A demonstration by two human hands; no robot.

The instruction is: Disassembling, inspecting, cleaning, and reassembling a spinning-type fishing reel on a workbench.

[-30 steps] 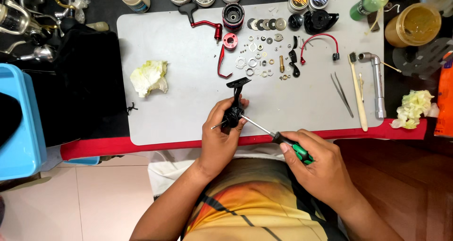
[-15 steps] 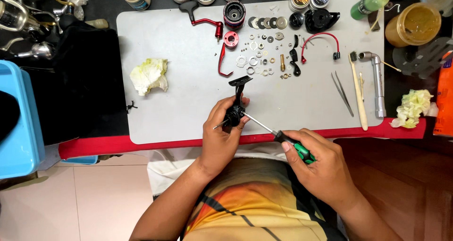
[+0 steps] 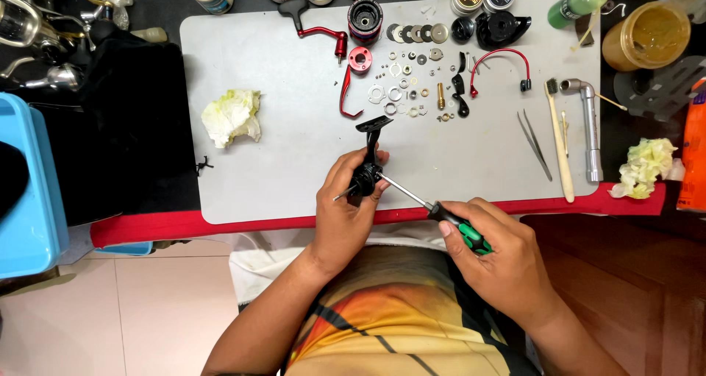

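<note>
The left hand (image 3: 346,214) is closed around a small black reel body (image 3: 365,171), its grip wrapping the lower housing so that the flat foot sticks up and away from the person, clear of the fingers. Held this way, just above the near edge of the tabletop (image 3: 279,170), the part stays steady and its side faces the tool. The right hand (image 3: 500,254) is closed on the green-and-black handle of a screwdriver (image 3: 434,208), whose thin shaft slants up and left until the tip meets the reel body right beside the left grip. The low angle looks chosen to keep the tip seated in a screw, though the screw itself is too small to make out.

Just beyond the left grip lies a scatter of washers and small rings (image 3: 404,96), with a curved red arm (image 3: 346,96) to their left. A crumpled yellowish tissue (image 3: 232,116) lies well to the left. Right of the right grip, further out, lie tweezers (image 3: 535,144), a pale brush (image 3: 559,140) and a silver L-shaped wrench (image 3: 588,126). Farthest off sit a red crank handle (image 3: 320,32), a dark spool (image 3: 365,15) and a red wire bail (image 3: 500,65). Nothing lies between the hands; the loose small parts sit close enough that a sweep forward could disturb them.
</note>
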